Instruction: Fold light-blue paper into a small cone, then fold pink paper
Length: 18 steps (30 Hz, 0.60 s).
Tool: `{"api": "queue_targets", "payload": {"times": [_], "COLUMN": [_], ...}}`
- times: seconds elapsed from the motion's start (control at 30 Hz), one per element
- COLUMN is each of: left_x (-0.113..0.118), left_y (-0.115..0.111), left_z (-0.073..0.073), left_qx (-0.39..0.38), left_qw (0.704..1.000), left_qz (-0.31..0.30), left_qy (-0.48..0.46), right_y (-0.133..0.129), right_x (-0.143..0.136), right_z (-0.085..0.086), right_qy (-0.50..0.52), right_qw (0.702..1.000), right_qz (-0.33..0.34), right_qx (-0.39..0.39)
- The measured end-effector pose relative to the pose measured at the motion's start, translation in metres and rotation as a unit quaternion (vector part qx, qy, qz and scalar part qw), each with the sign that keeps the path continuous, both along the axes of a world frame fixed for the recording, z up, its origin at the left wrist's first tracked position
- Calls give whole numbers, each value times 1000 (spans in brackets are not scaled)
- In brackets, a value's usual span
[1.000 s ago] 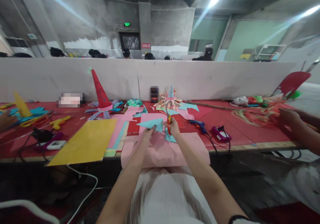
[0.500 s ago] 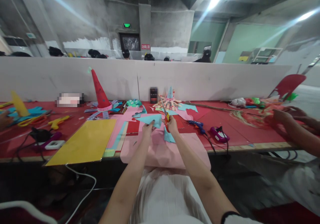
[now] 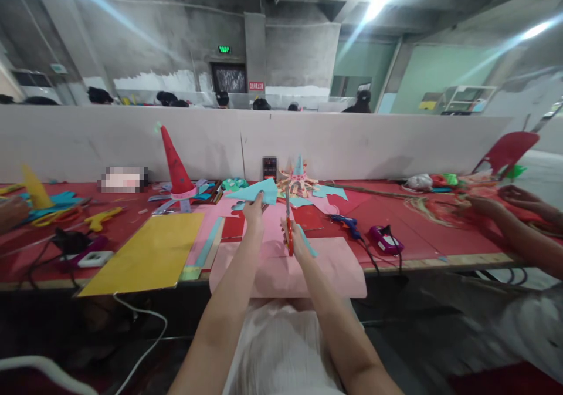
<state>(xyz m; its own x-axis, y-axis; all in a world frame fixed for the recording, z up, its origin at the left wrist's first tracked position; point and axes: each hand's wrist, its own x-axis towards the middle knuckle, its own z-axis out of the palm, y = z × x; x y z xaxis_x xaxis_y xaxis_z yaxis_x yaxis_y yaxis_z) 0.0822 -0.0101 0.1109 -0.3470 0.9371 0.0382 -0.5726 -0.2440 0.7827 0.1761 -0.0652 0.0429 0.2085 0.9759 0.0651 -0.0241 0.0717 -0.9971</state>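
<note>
My left hand (image 3: pixel 254 214) grips a light blue paper cone (image 3: pixel 259 191) whose tip points left. In my right hand (image 3: pixel 295 241) is a pair of scissors (image 3: pixel 289 236) with red handles, blades pointing away from me and apart from the cone. Under my right hand a strip of light blue paper (image 3: pixel 308 243) shows in part. Pink paper (image 3: pixel 334 266) lies beneath both hands and hangs over the table's front edge. Beyond my hands stands a small blue cone on a ring of peach strips (image 3: pixel 299 178).
At left are a red cone hat (image 3: pixel 176 163), a yellow sheet (image 3: pixel 149 242) and a yellow glue gun (image 3: pixel 102 218). A blue glue gun (image 3: pixel 346 225) and a purple device (image 3: pixel 386 239) lie right. A co-worker's hands (image 3: pixel 481 204) handle reddish strands at far right.
The blue cone has moved up and left in my left hand. My right hand has lowered with the scissors, away from the cone.
</note>
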Motion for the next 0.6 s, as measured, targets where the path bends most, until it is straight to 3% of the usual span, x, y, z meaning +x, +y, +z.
{"api": "queue_targets", "payload": {"times": [0.23, 0.4, 0.6], "left_x": [14, 16, 18], "left_y": [-4, -2, -6], "left_z": [11, 7, 7], "left_qx": [4, 17, 14], "left_qw": [1000, 998, 999], "left_qz": [-4, 24, 4], "left_qy": [11, 61, 39], "right_y": [-8, -11, -14], "right_x": [-1, -2, -5], "right_z": [12, 17, 19], "right_qy": [2, 10, 6], "right_qw": [1000, 1000, 1000], "right_qz": [9, 16, 21], "right_qx": [-21, -11, -13]}}
